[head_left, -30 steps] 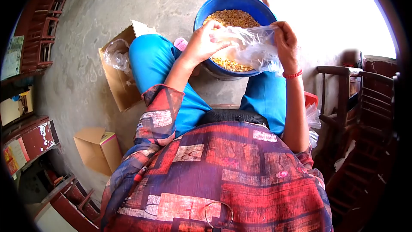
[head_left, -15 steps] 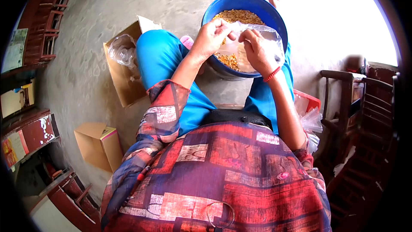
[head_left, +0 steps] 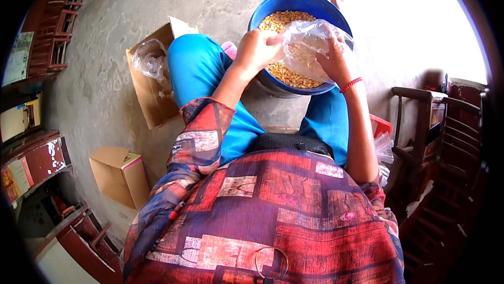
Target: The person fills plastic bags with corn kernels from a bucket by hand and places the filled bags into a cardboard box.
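Observation:
A clear plastic bag stretches between my two hands over the blue bucket. Yellow corn kernels fill the lower part of that bucket and show through the film. My left hand pinches the bag's left edge between thumb and fingers. At the bag's right side, my right hand grips the film, its fingertips partly covered by the plastic. A red bracelet circles my right wrist. The bucket stands on the floor between my knees.
Left of my knee, an open cardboard box holds crumpled plastic. A smaller carton sits nearer. Behind my right leg are a red container and plastic bags. Dark wooden chairs stand at right.
The bag has been spread wider and its mouth opened. My right hand moved right, away from my left, which dropped slightly toward me.

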`<state>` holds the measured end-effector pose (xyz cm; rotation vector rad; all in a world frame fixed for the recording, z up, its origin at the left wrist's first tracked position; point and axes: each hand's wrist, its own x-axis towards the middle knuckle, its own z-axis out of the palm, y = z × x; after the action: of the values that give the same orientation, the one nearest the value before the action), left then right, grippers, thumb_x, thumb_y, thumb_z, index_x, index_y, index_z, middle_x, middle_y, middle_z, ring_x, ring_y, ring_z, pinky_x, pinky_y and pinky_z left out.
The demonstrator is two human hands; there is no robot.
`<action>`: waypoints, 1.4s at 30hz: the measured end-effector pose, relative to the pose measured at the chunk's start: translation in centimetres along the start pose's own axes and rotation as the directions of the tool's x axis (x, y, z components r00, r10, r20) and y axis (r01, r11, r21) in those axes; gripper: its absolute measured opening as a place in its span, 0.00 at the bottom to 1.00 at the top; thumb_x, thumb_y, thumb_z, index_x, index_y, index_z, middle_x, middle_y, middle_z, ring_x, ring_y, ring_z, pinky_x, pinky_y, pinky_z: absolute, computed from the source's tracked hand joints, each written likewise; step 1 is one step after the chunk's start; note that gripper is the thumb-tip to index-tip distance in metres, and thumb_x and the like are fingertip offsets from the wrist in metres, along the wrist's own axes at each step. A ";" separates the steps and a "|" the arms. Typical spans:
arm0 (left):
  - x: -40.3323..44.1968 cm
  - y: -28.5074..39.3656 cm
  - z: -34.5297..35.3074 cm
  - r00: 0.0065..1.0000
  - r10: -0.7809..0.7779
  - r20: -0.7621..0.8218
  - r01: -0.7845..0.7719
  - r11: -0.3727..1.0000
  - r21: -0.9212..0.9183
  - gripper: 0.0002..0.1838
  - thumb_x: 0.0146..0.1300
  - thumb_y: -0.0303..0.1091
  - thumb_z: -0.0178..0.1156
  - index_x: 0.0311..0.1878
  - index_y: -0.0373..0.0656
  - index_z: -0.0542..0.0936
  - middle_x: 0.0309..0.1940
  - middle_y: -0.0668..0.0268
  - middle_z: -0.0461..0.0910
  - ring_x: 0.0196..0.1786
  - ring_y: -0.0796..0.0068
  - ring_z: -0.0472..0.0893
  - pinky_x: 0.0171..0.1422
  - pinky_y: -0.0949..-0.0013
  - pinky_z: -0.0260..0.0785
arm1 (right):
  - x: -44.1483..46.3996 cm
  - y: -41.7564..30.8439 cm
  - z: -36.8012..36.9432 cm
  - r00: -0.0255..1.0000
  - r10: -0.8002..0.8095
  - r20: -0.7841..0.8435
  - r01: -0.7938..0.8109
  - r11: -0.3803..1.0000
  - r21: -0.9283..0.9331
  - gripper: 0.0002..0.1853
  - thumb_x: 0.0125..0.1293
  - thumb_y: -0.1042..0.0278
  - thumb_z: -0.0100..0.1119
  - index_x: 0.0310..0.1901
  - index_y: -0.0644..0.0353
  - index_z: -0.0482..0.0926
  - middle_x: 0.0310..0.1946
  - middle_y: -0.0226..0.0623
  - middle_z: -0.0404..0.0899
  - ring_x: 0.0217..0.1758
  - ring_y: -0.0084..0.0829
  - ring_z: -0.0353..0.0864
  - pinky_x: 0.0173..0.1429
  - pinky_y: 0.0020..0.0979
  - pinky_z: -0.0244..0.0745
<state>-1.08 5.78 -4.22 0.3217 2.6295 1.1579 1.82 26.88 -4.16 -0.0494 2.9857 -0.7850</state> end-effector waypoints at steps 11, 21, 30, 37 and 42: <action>0.4 0.7 -1.0 0.990 -0.097 0.106 0.121 0.160 -0.980 0.05 0.59 0.28 0.52 0.38 0.41 0.73 0.25 0.65 0.76 0.26 0.76 0.77 0.31 0.73 0.72 | 0.0 0.7 3.3 0.917 -0.193 0.349 0.245 0.963 -0.110 0.15 0.58 0.60 0.43 0.39 0.58 0.76 0.35 0.49 0.77 0.39 0.46 0.76 0.47 0.41 0.69; 0.5 0.4 -0.1 0.996 -0.081 0.026 0.073 0.664 -0.744 0.14 0.50 0.24 0.53 0.43 0.39 0.72 0.31 0.69 0.75 0.32 0.80 0.75 0.39 0.77 0.68 | 1.2 -0.7 1.6 0.992 -0.115 -0.061 0.116 0.993 0.030 0.17 0.50 0.65 0.57 0.38 0.69 0.75 0.32 0.55 0.76 0.40 0.49 0.75 0.47 0.40 0.69; 0.9 -1.3 1.4 0.988 0.077 -0.133 -0.119 0.931 -0.345 0.12 0.52 0.29 0.60 0.41 0.38 0.76 0.31 0.62 0.80 0.36 0.79 0.77 0.40 0.73 0.69 | 0.1 0.6 0.7 0.897 -0.087 0.434 0.150 0.982 -0.112 0.18 0.49 0.63 0.53 0.43 0.56 0.77 0.34 0.49 0.78 0.40 0.43 0.77 0.47 0.37 0.71; -0.2 0.3 1.2 0.980 0.162 0.116 -0.159 0.987 -0.034 0.13 0.54 0.36 0.58 0.42 0.42 0.79 0.33 0.56 0.80 0.38 0.66 0.80 0.43 0.68 0.69 | 0.8 -3.2 -2.7 0.910 -0.348 0.227 0.229 0.876 0.425 0.07 0.58 0.73 0.52 0.37 0.64 0.77 0.23 0.33 0.76 0.25 0.18 0.73 0.31 0.20 0.68; -0.1 -0.6 1.7 0.965 0.202 0.169 -0.223 0.968 0.118 0.10 0.49 0.38 0.59 0.33 0.45 0.81 0.28 0.55 0.79 0.33 0.57 0.79 0.38 0.61 0.69 | 4.6 -1.7 -0.4 0.981 -0.182 -0.063 0.186 0.818 0.544 0.06 0.58 0.74 0.52 0.36 0.62 0.77 0.27 0.33 0.78 0.30 0.20 0.76 0.36 0.23 0.72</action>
<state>-0.51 6.58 -5.79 0.7080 2.5888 0.9693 -2.79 25.42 -3.19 -0.3131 2.6597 -1.6357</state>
